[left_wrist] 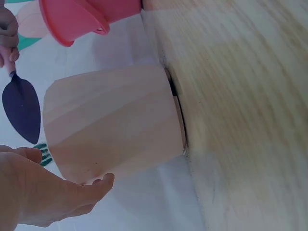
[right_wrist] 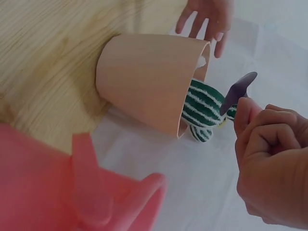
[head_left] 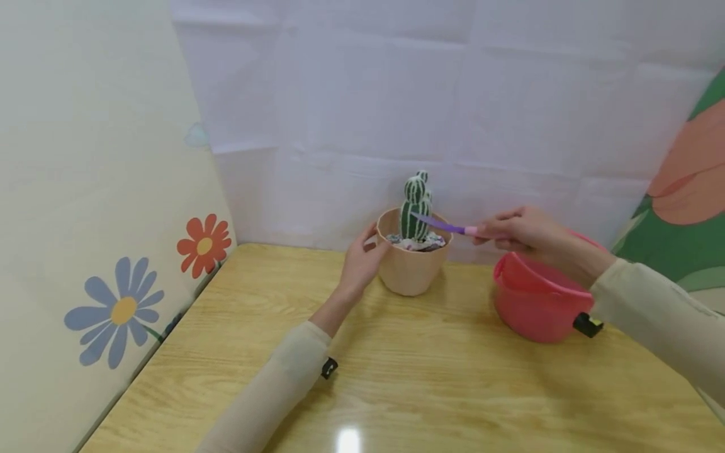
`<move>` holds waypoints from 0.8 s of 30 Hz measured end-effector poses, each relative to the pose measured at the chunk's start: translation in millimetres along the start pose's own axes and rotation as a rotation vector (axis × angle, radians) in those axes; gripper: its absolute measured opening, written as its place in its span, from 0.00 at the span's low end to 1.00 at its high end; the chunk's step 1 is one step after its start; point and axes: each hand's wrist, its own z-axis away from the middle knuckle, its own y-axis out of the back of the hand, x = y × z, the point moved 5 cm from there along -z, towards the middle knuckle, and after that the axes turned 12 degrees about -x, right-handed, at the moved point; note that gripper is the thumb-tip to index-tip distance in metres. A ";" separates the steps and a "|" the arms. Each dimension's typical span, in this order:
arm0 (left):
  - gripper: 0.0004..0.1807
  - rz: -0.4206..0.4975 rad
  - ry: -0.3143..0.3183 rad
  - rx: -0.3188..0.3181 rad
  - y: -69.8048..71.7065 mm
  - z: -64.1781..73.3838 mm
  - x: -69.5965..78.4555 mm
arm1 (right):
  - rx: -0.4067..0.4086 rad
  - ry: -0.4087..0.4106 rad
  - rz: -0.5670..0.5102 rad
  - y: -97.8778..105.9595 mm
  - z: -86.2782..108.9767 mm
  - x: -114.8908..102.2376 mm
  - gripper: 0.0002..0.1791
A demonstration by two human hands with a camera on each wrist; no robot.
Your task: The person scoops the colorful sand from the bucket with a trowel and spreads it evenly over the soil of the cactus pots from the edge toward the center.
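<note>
A green cactus with white stripes [head_left: 415, 211] stands in a peach-coloured flowerpot [head_left: 410, 274], with light and dark pebbles around its base. My left hand [head_left: 360, 264] is at the pot's left rim, its fingers spread and fairly straight in the right wrist view; whether it touches the rim I cannot tell. In my right hand [head_left: 523, 234] I grip a small trowel by its pink handle. The purple blade of the trowel [left_wrist: 21, 108] points left, above the pot's rim and in front of the cactus. Curled fingers of the right hand hide most of the handle [right_wrist: 246, 111].
To the right of the pot sits a pink-red bucket [head_left: 544, 308], under my right forearm. Both stand on a wood-grain table [head_left: 430, 371]. A white cloth [head_left: 351, 94] hangs behind, and a flower-printed panel [head_left: 102, 189] borders the left side.
</note>
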 end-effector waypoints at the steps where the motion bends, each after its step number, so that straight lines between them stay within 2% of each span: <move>1: 0.36 -0.011 -0.001 0.006 -0.1 0.5 2.2 | 0.021 0.000 0.013 1.9 2.8 1.4 0.21; 8: 0.34 -0.100 -0.056 0.044 -0.5 4.4 16.0 | 0.073 -0.008 0.133 11.3 24.7 7.9 0.28; 14: 0.29 -0.176 -0.149 0.044 -0.2 7.0 26.7 | 0.073 0.008 0.121 18.5 38.4 14.7 0.29; 18: 0.25 -0.204 -0.178 0.039 -0.9 9.2 33.5 | 0.127 0.006 0.151 25.5 47.2 20.2 0.31; 24: 0.22 -0.206 -0.205 0.013 -4.0 10.5 39.5 | 0.215 -0.004 0.293 36.4 64.7 25.0 0.33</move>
